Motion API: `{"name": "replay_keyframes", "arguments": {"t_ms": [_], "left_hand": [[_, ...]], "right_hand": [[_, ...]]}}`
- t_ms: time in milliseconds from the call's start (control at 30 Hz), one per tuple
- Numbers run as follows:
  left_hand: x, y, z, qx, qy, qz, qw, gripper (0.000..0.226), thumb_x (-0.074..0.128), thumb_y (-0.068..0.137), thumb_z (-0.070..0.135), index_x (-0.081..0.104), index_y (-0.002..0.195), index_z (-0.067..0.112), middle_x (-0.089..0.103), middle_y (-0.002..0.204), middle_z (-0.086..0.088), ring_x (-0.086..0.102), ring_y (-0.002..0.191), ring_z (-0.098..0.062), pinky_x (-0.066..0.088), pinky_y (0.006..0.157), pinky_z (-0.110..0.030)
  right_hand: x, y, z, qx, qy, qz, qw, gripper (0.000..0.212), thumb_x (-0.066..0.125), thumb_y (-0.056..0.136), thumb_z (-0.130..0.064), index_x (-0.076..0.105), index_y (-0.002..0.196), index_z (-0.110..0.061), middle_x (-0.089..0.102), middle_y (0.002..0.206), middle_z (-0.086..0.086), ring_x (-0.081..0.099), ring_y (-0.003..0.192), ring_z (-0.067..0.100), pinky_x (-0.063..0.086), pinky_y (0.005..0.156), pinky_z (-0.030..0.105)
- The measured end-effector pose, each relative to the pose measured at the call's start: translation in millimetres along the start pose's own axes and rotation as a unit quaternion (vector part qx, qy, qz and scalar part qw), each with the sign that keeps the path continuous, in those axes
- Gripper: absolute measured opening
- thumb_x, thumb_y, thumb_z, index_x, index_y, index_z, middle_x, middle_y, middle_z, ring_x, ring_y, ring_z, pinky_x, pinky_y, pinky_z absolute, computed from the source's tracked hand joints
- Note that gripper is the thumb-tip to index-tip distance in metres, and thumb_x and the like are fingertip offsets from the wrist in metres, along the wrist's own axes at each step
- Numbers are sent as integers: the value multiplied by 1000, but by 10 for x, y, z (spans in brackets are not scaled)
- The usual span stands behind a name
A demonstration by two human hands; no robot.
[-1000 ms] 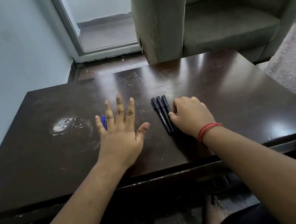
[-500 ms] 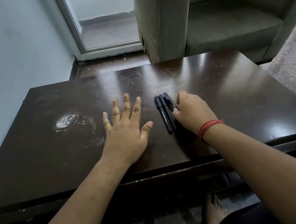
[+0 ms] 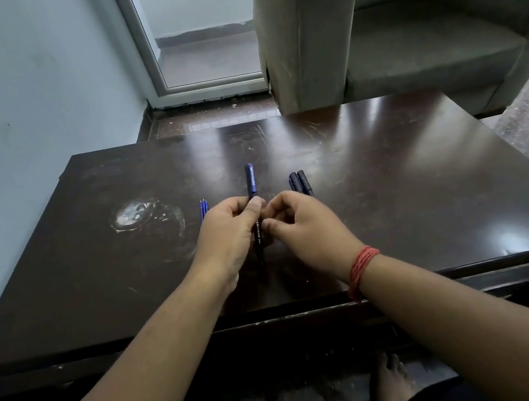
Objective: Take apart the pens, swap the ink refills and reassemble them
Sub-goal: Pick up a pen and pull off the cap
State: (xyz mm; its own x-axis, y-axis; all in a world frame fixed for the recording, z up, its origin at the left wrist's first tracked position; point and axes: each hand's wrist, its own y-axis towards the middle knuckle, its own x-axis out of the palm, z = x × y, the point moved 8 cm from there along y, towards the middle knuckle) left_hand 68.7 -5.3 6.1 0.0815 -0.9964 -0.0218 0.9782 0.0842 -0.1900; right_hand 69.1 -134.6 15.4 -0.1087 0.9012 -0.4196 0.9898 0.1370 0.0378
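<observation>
One dark pen (image 3: 250, 181) with a blue cap end is lifted above the dark table (image 3: 392, 187), pointing away from me. My left hand (image 3: 229, 237) grips its middle between thumb and fingers. My right hand (image 3: 301, 225) pinches the same pen lower down from the right. Two more dark pens (image 3: 300, 180) lie side by side on the table just beyond my right hand. Thin blue refills (image 3: 203, 208) lie to the left, partly hidden by my left hand.
A whitish worn stain (image 3: 135, 214) marks the table at the left. A grey armchair (image 3: 386, 35) stands beyond the far edge. A pale wall runs along the left. My bare feet show under the near edge.
My right hand picked one pen from the group of three and lifted it to the middle. My left hand left the table and took hold of the same pen.
</observation>
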Motion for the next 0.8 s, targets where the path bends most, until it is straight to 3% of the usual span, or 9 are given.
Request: {"name": "replay_keyframes", "arguments": {"t_ms": [67, 133, 233, 400, 633, 733, 800], "left_hand": [[-6, 1, 22, 9, 25, -5, 1000, 13, 61, 99, 17, 70, 96, 9, 72, 83, -6, 68, 72, -16, 61, 61, -33], [7, -3, 103, 63, 138, -12, 988, 10, 62, 98, 18, 71, 94, 16, 70, 77, 0, 66, 66, -12, 57, 58, -30], [111, -96, 281, 181, 330, -17, 926, 10, 64, 96, 22, 73, 99, 20, 68, 77, 6, 62, 69, -9, 52, 64, -27], [197, -181, 348, 274, 405, -20, 872, 14, 65, 94, 21, 74, 104, 16, 68, 89, 1, 60, 83, -13, 49, 74, -29], [205, -190, 398, 280, 386, -35, 878, 11, 64, 96, 19, 74, 98, 16, 59, 68, 12, 54, 62, -3, 37, 58, -10], [218, -190, 380, 257, 369, -49, 892, 12, 62, 97, 20, 73, 94, 19, 61, 65, 7, 52, 56, -4, 38, 54, -13], [149, -138, 346, 228, 372, -44, 899, 14, 60, 98, 20, 72, 90, 19, 64, 65, 1, 52, 54, -8, 42, 54, -20]], "right_hand": [[-125, 38, 4, 4, 2, 25, 1000, 6, 64, 91, -25, 61, 88, -20, 72, 83, 2, 68, 77, 19, 57, 74, 42], [-253, 71, 8, 20, 42, 40, 998, 13, 59, 95, -29, 60, 95, -16, 71, 85, 3, 66, 73, 15, 54, 69, 39], [-323, 95, 36, 44, 135, 35, 989, 15, 59, 97, -27, 58, 97, -12, 69, 84, 6, 64, 67, 13, 52, 61, 35], [-245, 101, 99, 46, 155, -48, 986, 8, 66, 93, -12, 62, 91, -5, 68, 75, 13, 64, 64, 21, 53, 58, 34], [-355, 103, -20, 24, 133, -55, 989, 6, 64, 92, -6, 64, 91, 0, 67, 69, 10, 64, 60, 19, 56, 58, 31], [-337, 92, -51, 20, 119, -58, 991, 5, 63, 93, -3, 63, 88, -2, 66, 69, 10, 63, 59, 18, 56, 58, 31], [-486, 159, -12, 29, 141, -7, 990, 13, 60, 93, 0, 61, 82, -5, 64, 66, 10, 60, 54, 17, 54, 53, 28]]}}
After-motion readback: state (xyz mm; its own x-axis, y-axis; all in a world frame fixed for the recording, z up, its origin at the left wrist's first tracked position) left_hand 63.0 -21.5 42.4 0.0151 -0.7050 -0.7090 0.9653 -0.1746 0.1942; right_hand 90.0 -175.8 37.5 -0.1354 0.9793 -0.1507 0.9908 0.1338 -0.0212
